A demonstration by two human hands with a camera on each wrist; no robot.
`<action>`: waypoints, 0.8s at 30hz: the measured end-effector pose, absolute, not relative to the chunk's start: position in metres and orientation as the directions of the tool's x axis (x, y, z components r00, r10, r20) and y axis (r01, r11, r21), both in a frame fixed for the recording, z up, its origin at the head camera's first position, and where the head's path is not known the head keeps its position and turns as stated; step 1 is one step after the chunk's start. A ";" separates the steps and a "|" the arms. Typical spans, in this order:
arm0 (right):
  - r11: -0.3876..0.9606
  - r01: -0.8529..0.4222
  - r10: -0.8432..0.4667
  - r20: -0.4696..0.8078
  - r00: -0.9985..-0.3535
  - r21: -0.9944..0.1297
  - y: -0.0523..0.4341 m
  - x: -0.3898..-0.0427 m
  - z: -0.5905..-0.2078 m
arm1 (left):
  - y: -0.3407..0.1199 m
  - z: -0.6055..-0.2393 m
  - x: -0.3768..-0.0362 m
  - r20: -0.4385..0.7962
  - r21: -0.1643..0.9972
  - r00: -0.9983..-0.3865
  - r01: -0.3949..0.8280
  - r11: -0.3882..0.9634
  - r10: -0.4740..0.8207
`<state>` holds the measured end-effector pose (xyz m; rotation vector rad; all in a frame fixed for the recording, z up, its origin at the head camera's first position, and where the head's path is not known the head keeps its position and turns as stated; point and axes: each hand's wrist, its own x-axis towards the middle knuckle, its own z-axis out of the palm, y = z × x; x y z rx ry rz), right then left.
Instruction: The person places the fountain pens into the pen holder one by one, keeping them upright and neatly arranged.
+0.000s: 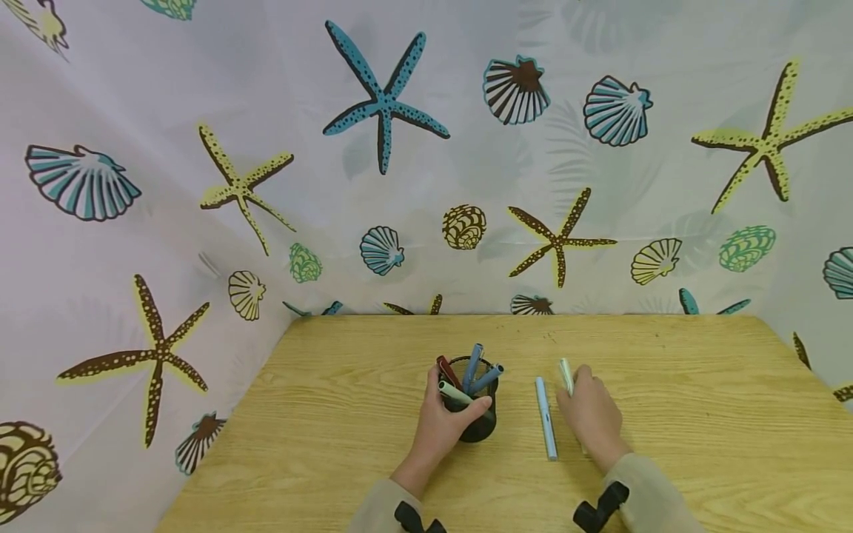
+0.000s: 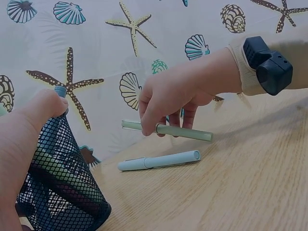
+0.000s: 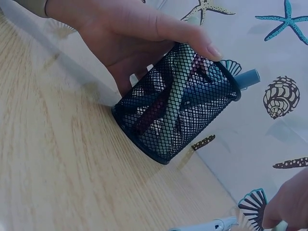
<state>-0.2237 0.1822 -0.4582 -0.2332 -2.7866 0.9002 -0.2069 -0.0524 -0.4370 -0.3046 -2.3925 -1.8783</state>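
My left hand (image 1: pixel 443 426) grips a black mesh pen cup (image 1: pixel 481 429) around its side, the thumb near the rim. Inside the cup stand a dark red pen (image 1: pixel 446 370), a pale green pen (image 1: pixel 455 393) and two blue pens (image 1: pixel 472 368). To the right, my right hand (image 1: pixel 593 414) pinches another pale green pen (image 2: pixel 185 133) between thumb and fingers, close over the table; whether it touches the wood I cannot tell. A light blue pen (image 1: pixel 546 422) lies on the table between the cup and my right hand. Only part of the right hand (image 3: pixel 288 202) shows in the right wrist view.
A wood-grain table (image 1: pixel 320 414) carries everything. Behind it and at the sides hangs a white cloth (image 1: pixel 426 163) printed with starfish and shells. A black wrist camera (image 2: pixel 267 65) is strapped over the right sleeve.
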 end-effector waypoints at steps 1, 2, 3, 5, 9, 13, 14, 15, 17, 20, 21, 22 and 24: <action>0.801 0.081 0.210 0.152 -0.966 -0.593 0.182 -0.224 -0.458 | -0.053 -0.437 -0.207 0.190 0.952 -0.976 0.210 0.224 0.105; 0.802 0.073 0.208 0.163 -0.964 -0.593 0.182 -0.223 -0.457 | -0.053 -0.438 -0.207 0.192 0.951 -0.976 0.212 0.224 0.107; 0.802 0.066 0.206 0.171 -0.964 -0.593 0.182 -0.223 -0.457 | -0.053 -0.438 -0.208 0.194 0.951 -0.975 0.214 0.224 0.107; 0.802 0.056 0.203 0.183 -0.962 -0.595 0.182 -0.223 -0.456 | -0.053 -0.439 -0.208 0.194 0.951 -0.975 0.214 0.224 0.107; 0.797 0.049 0.206 0.194 -0.959 -0.602 0.180 -0.222 -0.453 | -0.053 -0.440 -0.209 0.197 0.950 -0.975 0.216 0.227 0.104; 0.790 0.048 0.219 0.209 -0.953 -0.611 0.178 -0.222 -0.450 | -0.052 -0.439 -0.207 0.190 0.948 -0.977 0.209 0.239 0.099; 0.786 0.047 0.224 0.213 -0.951 -0.616 0.178 -0.222 -0.449 | -0.052 -0.439 -0.207 0.189 0.948 -0.977 0.208 0.241 0.098; 0.782 0.044 0.228 0.220 -0.948 -0.621 0.177 -0.222 -0.448 | -0.052 -0.439 -0.207 0.189 0.948 -0.977 0.208 0.242 0.098; 0.773 0.040 0.238 0.231 -0.943 -0.633 0.176 -0.221 -0.446 | -0.052 -0.438 -0.207 0.189 0.949 -0.977 0.207 0.239 0.098; 0.759 0.030 0.248 0.247 -0.937 -0.650 0.176 -0.220 -0.444 | -0.052 -0.438 -0.207 0.187 0.950 -0.978 0.205 0.235 0.096; 0.756 0.024 0.250 0.255 -0.934 -0.654 0.176 -0.219 -0.443 | -0.052 -0.438 -0.207 0.185 0.951 -0.978 0.203 0.234 0.096; 0.752 0.019 0.253 0.261 -0.932 -0.659 0.175 -0.219 -0.443 | -0.052 -0.438 -0.206 0.184 0.951 -0.978 0.201 0.235 0.095; 0.746 -0.001 0.251 0.283 -0.926 -0.666 0.175 -0.218 -0.441 | -0.052 -0.438 -0.206 0.182 0.951 -0.979 0.199 0.235 0.094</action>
